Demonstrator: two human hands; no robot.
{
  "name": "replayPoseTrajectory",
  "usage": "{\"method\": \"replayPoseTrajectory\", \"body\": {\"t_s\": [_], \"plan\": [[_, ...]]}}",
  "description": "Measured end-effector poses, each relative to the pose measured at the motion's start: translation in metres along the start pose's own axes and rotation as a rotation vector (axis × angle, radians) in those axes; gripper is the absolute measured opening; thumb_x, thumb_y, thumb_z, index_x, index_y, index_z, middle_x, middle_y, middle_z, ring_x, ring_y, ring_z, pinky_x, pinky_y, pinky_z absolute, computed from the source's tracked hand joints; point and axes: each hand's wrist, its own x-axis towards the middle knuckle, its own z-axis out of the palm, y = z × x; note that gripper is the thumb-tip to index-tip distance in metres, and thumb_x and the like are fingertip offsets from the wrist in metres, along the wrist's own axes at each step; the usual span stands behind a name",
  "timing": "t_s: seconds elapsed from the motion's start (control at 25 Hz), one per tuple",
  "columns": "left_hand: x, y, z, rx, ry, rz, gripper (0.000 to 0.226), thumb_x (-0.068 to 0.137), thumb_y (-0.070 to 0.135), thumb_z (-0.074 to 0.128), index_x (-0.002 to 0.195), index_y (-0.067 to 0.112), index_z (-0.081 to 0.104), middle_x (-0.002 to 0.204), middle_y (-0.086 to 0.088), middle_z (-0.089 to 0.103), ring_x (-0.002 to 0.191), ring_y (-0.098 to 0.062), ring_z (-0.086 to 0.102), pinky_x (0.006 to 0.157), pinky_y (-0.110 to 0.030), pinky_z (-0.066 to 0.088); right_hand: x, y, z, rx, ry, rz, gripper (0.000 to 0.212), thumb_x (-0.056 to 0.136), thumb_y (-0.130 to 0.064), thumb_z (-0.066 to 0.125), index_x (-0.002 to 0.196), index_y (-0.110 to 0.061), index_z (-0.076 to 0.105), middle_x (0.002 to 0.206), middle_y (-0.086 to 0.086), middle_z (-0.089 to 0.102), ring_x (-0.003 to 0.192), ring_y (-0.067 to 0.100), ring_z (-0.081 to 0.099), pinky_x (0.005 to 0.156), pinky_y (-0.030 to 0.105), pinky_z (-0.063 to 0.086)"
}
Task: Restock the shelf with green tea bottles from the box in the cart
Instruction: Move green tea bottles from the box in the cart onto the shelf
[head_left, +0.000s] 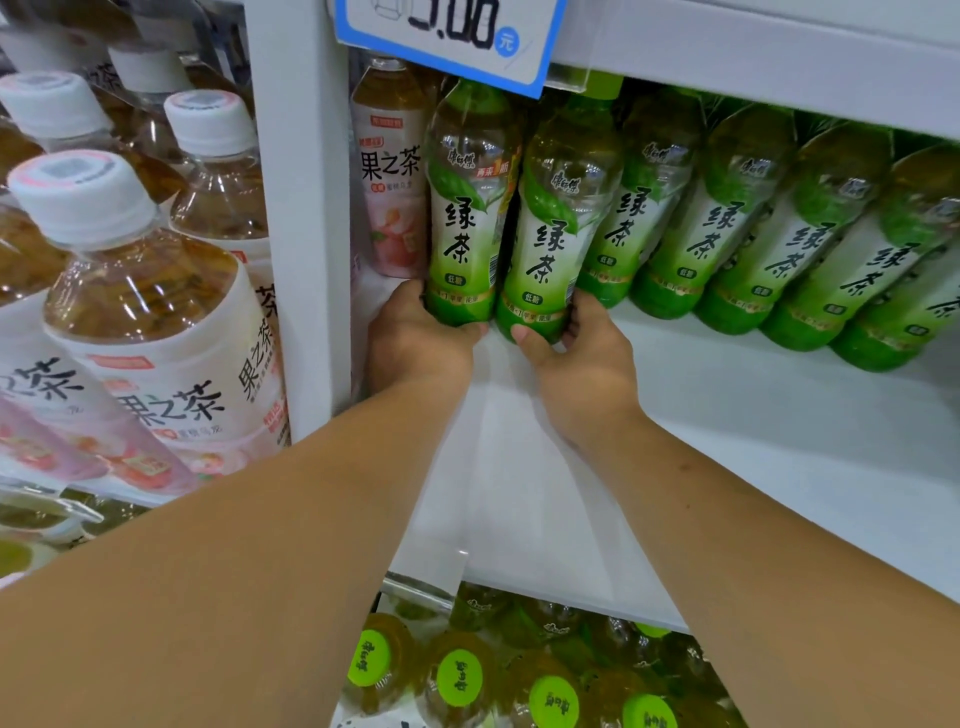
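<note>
Curled low round the left bottle (467, 223) with the left hand (415, 335), low round the right bottle (556, 244) with the right hand (579, 353). Both standing on the shelf (753, 415), left end of the green row. Full, so probably weighty; slick, fairly stiff plastic. Best gripped low, firmly.

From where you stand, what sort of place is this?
Most likely a shop's drinks aisle: a white shelf holds a row of identical green tea bottles, a blue-edged price tag hangs from the shelf above, and white-capped fruit tea bottles fill the next bay.
</note>
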Motion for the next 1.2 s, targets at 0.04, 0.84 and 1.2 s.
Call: {"method": "replayPoseTrajectory", "body": {"t_s": [0.04, 0.84, 1.2], "plan": [[-0.001, 0.001, 0.000, 0.003, -0.003, -0.001, 0.047, 0.068, 0.033, 0.085, 0.110, 0.028, 0.067, 0.101, 0.016, 0.072, 0.091, -0.011, 0.069, 0.081, -0.024, 0.054, -0.001, 0.000, 0.000, -0.004, -0.002, -0.007, 0.045, 0.084, -0.026, 0.078, 0.125, -0.027, 0.058, 0.108, -0.017, 0.065, 0.106, 0.007, 0.064, 0.094, 0.026, 0.050], [-0.063, 0.018, -0.046, 0.239, -0.290, 0.022, 0.046, 0.096, 0.031, 0.049, 0.134, 0.006, 0.057, 0.141, -0.015, 0.051, 0.129, -0.031, 0.047, 0.108, -0.036, 0.036, -0.042, -0.042, -0.040, 0.080, -0.056, 0.436, 0.012, 0.097, -0.039, 0.060, 0.101, -0.029, 0.064, 0.115, 0.001, 0.067, 0.105, 0.019, 0.062, 0.100, 0.041, 0.052], [-0.137, 0.068, -0.109, 0.125, -0.583, -0.262, 0.048, 0.099, 0.046, 0.041, 0.129, 0.011, 0.055, 0.125, -0.009, 0.062, 0.115, -0.031, 0.054, 0.103, -0.040, 0.041, -0.156, -0.086, -0.081, 0.069, -0.039, 0.644, 0.018, 0.099, -0.043, 0.052, 0.112, -0.032, 0.058, 0.128, -0.001, 0.063, 0.117, 0.019, 0.058, 0.107, 0.041, 0.044]]}}
